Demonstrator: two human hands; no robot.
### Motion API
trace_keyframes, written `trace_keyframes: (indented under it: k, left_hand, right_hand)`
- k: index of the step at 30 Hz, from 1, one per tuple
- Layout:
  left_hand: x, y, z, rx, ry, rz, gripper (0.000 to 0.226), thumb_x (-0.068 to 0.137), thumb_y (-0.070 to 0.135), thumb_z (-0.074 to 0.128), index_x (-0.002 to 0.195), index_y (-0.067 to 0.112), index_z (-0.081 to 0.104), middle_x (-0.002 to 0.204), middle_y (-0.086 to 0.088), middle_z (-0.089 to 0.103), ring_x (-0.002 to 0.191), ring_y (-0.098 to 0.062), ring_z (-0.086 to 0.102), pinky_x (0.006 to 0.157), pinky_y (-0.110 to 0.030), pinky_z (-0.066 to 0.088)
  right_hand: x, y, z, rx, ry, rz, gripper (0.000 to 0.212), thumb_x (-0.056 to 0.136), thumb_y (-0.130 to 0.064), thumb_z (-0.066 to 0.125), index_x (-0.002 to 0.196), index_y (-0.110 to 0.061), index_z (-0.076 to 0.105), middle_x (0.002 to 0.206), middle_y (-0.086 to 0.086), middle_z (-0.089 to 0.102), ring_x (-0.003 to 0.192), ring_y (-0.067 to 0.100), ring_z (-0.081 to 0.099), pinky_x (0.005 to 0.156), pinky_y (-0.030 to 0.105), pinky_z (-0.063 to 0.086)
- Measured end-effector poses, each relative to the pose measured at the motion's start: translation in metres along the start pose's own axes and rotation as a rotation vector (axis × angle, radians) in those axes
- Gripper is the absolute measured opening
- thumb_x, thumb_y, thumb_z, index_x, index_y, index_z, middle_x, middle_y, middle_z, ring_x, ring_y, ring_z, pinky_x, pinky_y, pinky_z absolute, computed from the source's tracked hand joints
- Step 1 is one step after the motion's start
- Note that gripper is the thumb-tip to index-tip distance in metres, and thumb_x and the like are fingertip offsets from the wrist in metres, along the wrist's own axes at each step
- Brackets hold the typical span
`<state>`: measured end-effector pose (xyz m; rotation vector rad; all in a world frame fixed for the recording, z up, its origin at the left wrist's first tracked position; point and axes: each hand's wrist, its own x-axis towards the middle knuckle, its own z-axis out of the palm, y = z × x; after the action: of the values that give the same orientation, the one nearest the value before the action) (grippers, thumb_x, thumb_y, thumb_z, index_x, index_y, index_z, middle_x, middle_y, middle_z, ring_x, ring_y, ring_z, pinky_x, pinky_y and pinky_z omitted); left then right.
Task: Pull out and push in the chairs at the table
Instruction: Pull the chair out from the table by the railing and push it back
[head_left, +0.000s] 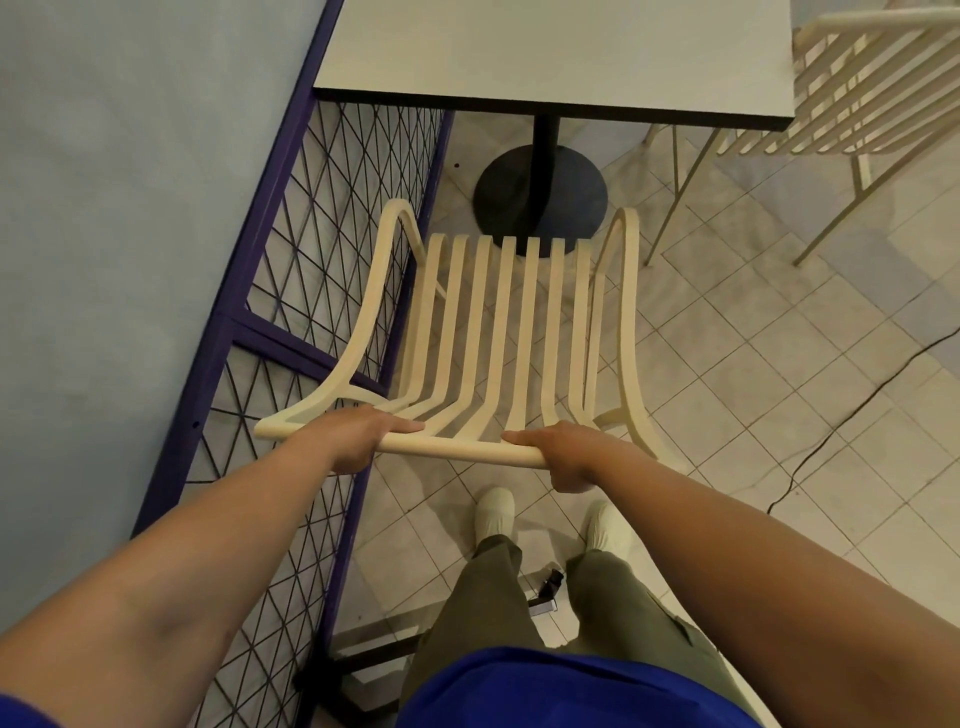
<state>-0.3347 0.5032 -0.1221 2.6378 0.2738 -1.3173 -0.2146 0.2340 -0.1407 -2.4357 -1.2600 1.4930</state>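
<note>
A cream slatted chair (511, 332) stands in front of me, its seat clear of the table's near edge. My left hand (358, 436) grips the left part of its top back rail. My right hand (566, 457) grips the right part of the same rail. The white table (561, 52) with a dark edge stands beyond the chair on a black post and round base (540, 192). A second cream slatted chair (862, 88) stands at the table's right side.
A purple-framed wire mesh partition (322, 218) runs close along the chair's left side, with a blue wall behind it. A black cable (852, 415) lies across the tiled floor on the right. My feet in pale shoes stand just behind the chair.
</note>
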Motion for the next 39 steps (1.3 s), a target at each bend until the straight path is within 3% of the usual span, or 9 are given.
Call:
trace_keyframes:
  k: [5,9,13,17,20,23,25,29,39]
  left_hand:
    - [-0.002,0.000,-0.001,0.016,-0.012,0.003,0.090,0.093,-0.007,0.048,0.151,0.057,0.023,0.110,0.007,0.042,0.085,-0.011,0.045,0.074,-0.029,0.041]
    - [-0.002,-0.003,0.000,0.005,-0.007,0.009,0.091,0.092,-0.007,0.051,0.151,0.057,0.024,0.116,0.008,0.047,0.078,-0.004,0.043,0.066,-0.024,0.037]
    - [-0.003,-0.010,0.004,0.018,-0.009,0.001,0.092,0.090,-0.006,0.053,0.149,0.059,0.025,0.129,0.005,0.053,0.091,-0.010,0.047,0.074,-0.026,0.040]
    - [0.001,-0.009,0.003,-0.010,-0.054,0.006,0.095,0.088,-0.005,0.056,0.149,0.060,0.024,0.129,0.005,0.053,0.090,-0.011,0.052,0.070,-0.026,0.044]
    - [0.004,-0.012,0.004,-0.051,-0.079,0.021,0.089,0.085,0.014,0.067,0.150,0.058,0.025,0.133,0.007,0.053,0.104,-0.013,0.055,0.086,-0.034,0.051]
    - [0.005,-0.018,0.006,-0.123,-0.097,0.030,0.086,0.078,0.052,0.074,0.151,0.052,0.029,0.139,0.010,0.050,0.117,-0.014,0.051,0.100,-0.041,0.047]
    - [0.003,-0.018,0.004,-0.231,-0.092,0.048,0.085,0.077,0.065,0.071,0.151,0.048,0.032,0.146,0.007,0.048,0.124,-0.016,0.049,0.106,-0.043,0.042]
    - [-0.001,-0.013,-0.004,-0.434,-0.011,0.018,0.079,0.081,0.073,0.061,0.150,0.040,0.041,0.158,0.002,0.039,0.141,-0.022,0.039,0.115,-0.044,0.033]
    - [0.000,0.005,-0.038,-0.412,0.026,0.024,0.077,0.086,0.071,0.057,0.150,0.031,0.044,0.155,-0.001,0.044,0.139,-0.024,0.044,0.112,-0.045,0.037]
  right_hand:
    - [0.003,-0.003,0.004,-0.002,0.001,-0.010,0.088,0.086,-0.002,0.062,0.154,-0.039,0.021,0.131,0.007,0.054,0.110,0.025,0.054,0.093,0.037,0.048]
    - [0.003,-0.005,0.003,-0.014,-0.004,-0.010,0.088,0.087,-0.002,0.061,0.155,-0.038,0.019,0.131,0.007,0.053,0.110,0.024,0.053,0.092,0.037,0.047]
    - [0.004,-0.009,0.008,-0.008,-0.016,-0.011,0.089,0.086,-0.001,0.061,0.154,-0.039,0.018,0.129,0.008,0.054,0.108,0.025,0.054,0.093,0.039,0.048]
    - [0.005,-0.005,0.007,0.012,-0.028,-0.002,0.090,0.085,-0.002,0.061,0.154,-0.041,0.017,0.130,0.007,0.053,0.108,0.025,0.054,0.093,0.039,0.048]
    - [0.007,0.000,0.007,0.055,-0.041,0.005,0.085,0.088,-0.012,0.064,0.154,-0.040,0.018,0.136,0.006,0.052,0.114,0.026,0.053,0.097,0.040,0.045]
    - [0.008,0.001,0.005,0.157,-0.076,0.038,0.083,0.088,-0.041,0.068,0.155,-0.038,0.018,0.146,0.005,0.045,0.123,0.027,0.049,0.104,0.042,0.039]
    - [0.007,-0.001,-0.002,0.232,-0.062,0.036,0.083,0.087,-0.055,0.064,0.155,-0.035,0.020,0.154,0.004,0.037,0.134,0.028,0.042,0.110,0.044,0.033]
    - [0.005,-0.006,-0.021,0.237,0.040,-0.006,0.076,0.093,-0.058,0.052,0.156,-0.027,0.023,0.159,0.004,0.030,0.145,0.027,0.029,0.116,0.046,0.024]
    - [-0.007,-0.002,-0.044,0.233,0.131,0.009,0.069,0.096,-0.052,0.052,0.154,-0.023,0.028,0.158,0.004,0.033,0.143,0.027,0.032,0.115,0.044,0.027]
